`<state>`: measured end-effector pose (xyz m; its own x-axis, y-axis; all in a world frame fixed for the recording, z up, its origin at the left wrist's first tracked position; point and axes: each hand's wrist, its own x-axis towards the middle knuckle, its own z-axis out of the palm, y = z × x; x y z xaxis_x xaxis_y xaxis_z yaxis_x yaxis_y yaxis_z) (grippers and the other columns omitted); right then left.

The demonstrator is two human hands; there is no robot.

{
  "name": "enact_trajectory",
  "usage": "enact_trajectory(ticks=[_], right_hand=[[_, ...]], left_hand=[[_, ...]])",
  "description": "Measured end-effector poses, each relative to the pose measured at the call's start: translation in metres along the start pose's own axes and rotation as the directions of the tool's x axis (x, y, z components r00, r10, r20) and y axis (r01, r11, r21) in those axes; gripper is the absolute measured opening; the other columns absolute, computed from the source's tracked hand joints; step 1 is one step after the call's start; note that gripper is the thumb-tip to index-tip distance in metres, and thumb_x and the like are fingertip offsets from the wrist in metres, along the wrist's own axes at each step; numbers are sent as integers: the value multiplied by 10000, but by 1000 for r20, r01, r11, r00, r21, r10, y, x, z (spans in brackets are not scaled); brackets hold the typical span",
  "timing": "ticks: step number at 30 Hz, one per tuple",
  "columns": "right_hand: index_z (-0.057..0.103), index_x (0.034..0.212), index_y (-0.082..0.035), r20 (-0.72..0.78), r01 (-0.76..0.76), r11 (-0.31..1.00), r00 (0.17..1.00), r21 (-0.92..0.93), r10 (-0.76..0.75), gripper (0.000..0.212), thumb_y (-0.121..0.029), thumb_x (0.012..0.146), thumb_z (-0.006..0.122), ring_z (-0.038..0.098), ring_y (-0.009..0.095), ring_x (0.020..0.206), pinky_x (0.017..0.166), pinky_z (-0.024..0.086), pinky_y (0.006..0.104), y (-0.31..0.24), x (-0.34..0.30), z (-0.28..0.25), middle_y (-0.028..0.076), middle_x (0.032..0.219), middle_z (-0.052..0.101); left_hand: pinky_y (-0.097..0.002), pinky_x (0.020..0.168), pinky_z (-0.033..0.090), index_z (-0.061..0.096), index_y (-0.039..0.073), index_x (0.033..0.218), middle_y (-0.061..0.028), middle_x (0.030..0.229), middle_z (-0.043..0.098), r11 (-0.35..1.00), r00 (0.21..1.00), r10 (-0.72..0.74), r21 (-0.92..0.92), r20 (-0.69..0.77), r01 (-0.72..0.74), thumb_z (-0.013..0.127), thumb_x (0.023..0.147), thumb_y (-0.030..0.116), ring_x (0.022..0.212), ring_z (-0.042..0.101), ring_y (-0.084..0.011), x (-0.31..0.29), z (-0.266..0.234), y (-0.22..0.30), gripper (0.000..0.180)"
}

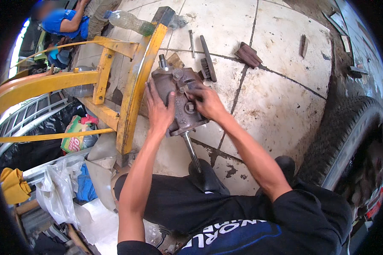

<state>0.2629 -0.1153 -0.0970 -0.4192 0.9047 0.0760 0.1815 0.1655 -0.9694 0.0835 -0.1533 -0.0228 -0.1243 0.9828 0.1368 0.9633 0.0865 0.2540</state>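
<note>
A brown metal gearbox housing [179,114] stands on the tiled floor in front of me. A shiny shaft [192,153] sticks out of its near end toward my knees, and a short splined stub [163,62] shows at the far end. My left hand [161,109] rests on the housing's left side, fingers stretched and thumb apart. On the right part of its top, my right hand [207,102] has its fingers curled in beside a small fitting. Whatever those fingertips grip is hidden.
Beyond the housing lie a brush [208,61], a thin metal rod [192,43] and a dark reddish folded piece [248,55]. A yellow metal frame [136,93] stands left, with a plastic bottle [130,22] on it. A tyre [349,136] is right. Another person [66,21] sits far left.
</note>
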Motion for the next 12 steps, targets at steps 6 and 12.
enact_trajectory(ticks=[6, 12], right_hand=[[724, 1084, -54, -275, 23, 999, 961, -40, -34, 386, 22, 742, 564, 637, 371, 1060, 964, 486, 424, -10, 16, -10, 215, 1172, 644], [690, 1152, -46, 335, -95, 995, 937, -30, 99, 471, -19, 692, 590, 617, 362, 1092, 960, 472, 414, 14, 13, -28, 270, 1238, 579]], left_hand=[[-523, 1166, 213, 115, 10, 1540, -355, 1528, 177, 998, 1000, 20, -58, 4, -20, 618, 931, 357, 1424, 191, -499, 1, -1, 0, 862], [-520, 1176, 194, 107, 27, 1545, -310, 1553, 178, 995, 998, 66, -75, -3, -66, 634, 924, 373, 1433, 163, -499, 4, 2, -12, 885]])
